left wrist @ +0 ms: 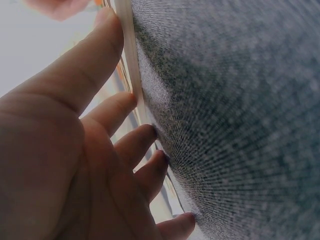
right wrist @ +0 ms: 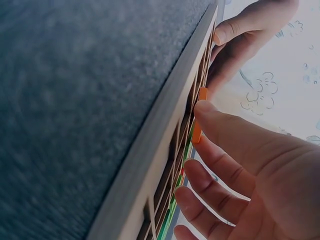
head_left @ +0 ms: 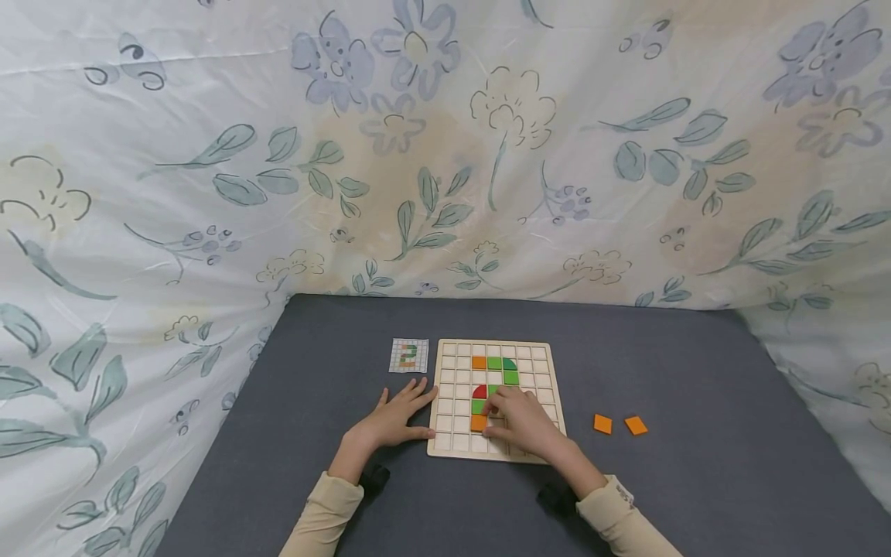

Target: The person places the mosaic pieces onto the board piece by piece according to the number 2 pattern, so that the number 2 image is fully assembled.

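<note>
A wooden grid board [head_left: 452, 450] lies on the table with coloured tiles in some of its squares. My left hand [head_left: 390, 418] touches the board's left edge, fingers spread, and the left wrist view shows the thumb and fingertips along its side. My right hand [head_left: 527, 419] is over the middle of the board. Its thumb and index finger pinch an orange square tile [right wrist: 200, 115] at a lower square. Above that tile are a green tile [head_left: 478, 406] and a red rounded tile [head_left: 479, 392]. The right hand partly hides another green tile [head_left: 493, 389].
Two loose orange tiles [head_left: 602, 424] lie on the grey table right of the board. A small pattern card [head_left: 408, 356] lies at its upper left. Farther up the board are an orange tile [head_left: 479, 363] and several green ones. A floral cloth [head_left: 445, 193] hangs behind the table.
</note>
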{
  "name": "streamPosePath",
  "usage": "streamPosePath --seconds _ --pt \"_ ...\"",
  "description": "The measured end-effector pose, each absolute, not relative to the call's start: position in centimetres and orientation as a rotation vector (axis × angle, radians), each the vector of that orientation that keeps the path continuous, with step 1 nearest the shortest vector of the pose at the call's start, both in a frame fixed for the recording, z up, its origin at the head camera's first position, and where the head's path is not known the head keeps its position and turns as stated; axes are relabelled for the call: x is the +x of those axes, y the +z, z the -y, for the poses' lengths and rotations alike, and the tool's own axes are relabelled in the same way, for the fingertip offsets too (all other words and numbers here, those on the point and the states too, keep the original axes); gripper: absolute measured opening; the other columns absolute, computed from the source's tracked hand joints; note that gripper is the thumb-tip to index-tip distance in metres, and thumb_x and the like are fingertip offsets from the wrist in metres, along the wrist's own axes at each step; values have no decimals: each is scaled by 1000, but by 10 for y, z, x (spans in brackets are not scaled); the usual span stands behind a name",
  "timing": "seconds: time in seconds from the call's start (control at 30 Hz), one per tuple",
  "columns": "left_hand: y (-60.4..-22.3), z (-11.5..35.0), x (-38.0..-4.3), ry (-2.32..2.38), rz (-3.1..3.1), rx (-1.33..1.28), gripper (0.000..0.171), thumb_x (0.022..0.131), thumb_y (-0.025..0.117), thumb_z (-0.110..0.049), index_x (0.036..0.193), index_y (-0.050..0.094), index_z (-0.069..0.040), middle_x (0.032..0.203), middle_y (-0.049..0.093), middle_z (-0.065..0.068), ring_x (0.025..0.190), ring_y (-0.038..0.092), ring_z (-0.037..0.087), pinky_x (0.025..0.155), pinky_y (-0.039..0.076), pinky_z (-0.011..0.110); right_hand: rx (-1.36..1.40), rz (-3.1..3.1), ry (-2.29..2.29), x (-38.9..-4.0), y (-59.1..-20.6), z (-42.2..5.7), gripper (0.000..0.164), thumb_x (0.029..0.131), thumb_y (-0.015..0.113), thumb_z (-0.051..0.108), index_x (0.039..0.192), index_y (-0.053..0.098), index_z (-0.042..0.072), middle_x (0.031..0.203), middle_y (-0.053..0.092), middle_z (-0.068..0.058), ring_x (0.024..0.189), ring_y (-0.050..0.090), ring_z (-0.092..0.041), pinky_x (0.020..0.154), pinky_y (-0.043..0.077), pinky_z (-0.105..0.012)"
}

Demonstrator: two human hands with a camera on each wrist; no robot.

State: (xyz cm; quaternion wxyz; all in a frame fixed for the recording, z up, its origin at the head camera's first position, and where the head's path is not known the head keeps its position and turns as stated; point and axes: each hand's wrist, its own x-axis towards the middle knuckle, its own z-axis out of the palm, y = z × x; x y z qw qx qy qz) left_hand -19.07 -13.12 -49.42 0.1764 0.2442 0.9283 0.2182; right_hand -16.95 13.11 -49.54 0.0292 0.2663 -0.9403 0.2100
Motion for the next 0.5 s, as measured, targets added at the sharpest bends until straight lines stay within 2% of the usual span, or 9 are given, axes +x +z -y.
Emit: streamPosePath --seconds 0.23,0.5 --pt "-496 131 -191 608 -2636 692 78 84 63 -47 148 27 -21 154 18 10 143 10 31 106 2 67 821 2910 649 -169 -496 -131 26 73 78 34 89 67 17 86 57 3 84 51 -14 71 38 -36" --pt "-496 131 -192 612 -2639 688 78 83 63 -47 148 28 -21 154 18 10 143 10 31 106 2 67 824 2896 633 -169 -495 -132 27 71 79 33 89 67 18 85 56 3 80 50 -12 67 36 -32"
